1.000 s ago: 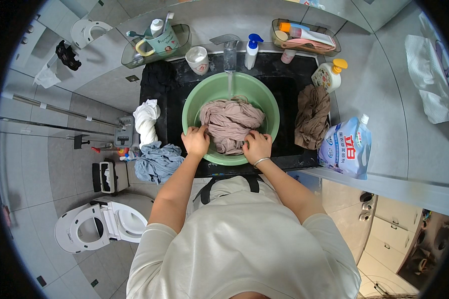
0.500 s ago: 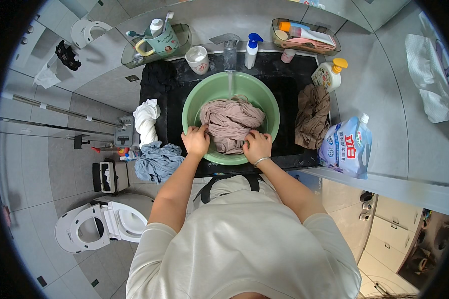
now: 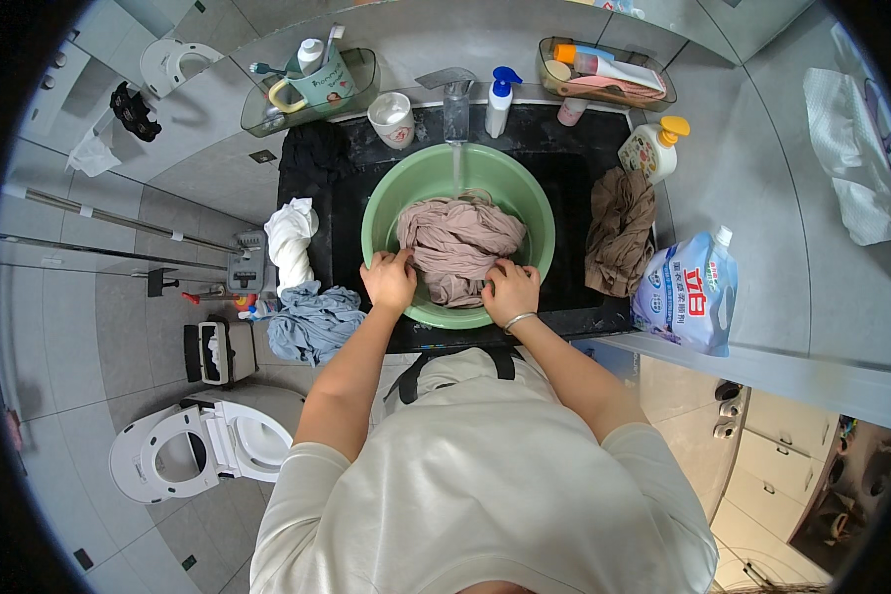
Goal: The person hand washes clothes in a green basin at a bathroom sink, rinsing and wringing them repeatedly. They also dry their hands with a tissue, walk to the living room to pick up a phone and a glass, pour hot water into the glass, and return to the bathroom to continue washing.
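Observation:
A light green basin (image 3: 378, 203) stands in the black sink under the faucet (image 3: 455, 114), with a thin stream of water running into it. In the basin lies a bunched, wet, pinkish-brown cloth garment (image 3: 460, 238). My left hand (image 3: 390, 281) curls over the basin's near-left rim, fingertips beside the cloth. Over the near-right rim bends my right hand (image 3: 513, 292), its fingers curled inside against the cloth's edge. Both hands look closed on the rim; parts of the fingers are hidden.
Left of the sink lie a black cloth (image 3: 317, 150), a white twisted cloth (image 3: 291, 243) and a blue-grey garment (image 3: 315, 322). To the right are a brown garment (image 3: 620, 233), a pump bottle (image 3: 650, 148) and a purple-white refill pouch (image 3: 685, 292). A white cup (image 3: 392, 121) stands behind the basin.

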Available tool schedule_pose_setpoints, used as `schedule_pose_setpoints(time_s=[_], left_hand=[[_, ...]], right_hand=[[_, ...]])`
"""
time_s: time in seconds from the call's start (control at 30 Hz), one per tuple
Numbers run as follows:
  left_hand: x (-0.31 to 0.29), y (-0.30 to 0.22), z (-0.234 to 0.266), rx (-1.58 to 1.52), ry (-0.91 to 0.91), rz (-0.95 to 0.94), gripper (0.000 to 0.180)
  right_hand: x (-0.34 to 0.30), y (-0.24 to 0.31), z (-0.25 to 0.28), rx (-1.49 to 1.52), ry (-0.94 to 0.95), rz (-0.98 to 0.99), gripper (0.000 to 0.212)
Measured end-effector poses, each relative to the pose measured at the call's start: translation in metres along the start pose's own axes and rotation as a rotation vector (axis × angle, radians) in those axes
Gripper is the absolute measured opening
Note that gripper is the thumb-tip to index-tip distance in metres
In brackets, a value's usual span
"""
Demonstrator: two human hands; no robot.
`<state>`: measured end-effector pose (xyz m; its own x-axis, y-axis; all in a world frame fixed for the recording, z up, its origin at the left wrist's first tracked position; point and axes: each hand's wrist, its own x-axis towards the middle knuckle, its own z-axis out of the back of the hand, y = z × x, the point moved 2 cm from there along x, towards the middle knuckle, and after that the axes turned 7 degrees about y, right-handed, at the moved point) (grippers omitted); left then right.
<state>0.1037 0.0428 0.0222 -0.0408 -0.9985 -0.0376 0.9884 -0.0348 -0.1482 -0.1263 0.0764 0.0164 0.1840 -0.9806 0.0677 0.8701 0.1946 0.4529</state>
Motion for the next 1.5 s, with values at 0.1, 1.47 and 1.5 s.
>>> schedule_pose_setpoints(time_s=[0.1, 1.47, 1.5], left_hand=[[0.0, -0.002, 0.003, -0.001, 0.014, 0.007, 0.027], [0.068, 0.016, -0.077, -0.764, 0.219, 0.534, 0.093], [0.068, 0.016, -0.078, -0.791, 0.159, 0.567, 0.093]], right_hand=[[0.0, 0.0, 0.0, 0.0, -0.007, 0.004, 0.014], [-0.001, -0.008, -0.005, 0.035, 0.025, -0.01, 0.014], [-0.001, -0.008, -0.005, 0.039, 0.024, -0.016, 0.014]])
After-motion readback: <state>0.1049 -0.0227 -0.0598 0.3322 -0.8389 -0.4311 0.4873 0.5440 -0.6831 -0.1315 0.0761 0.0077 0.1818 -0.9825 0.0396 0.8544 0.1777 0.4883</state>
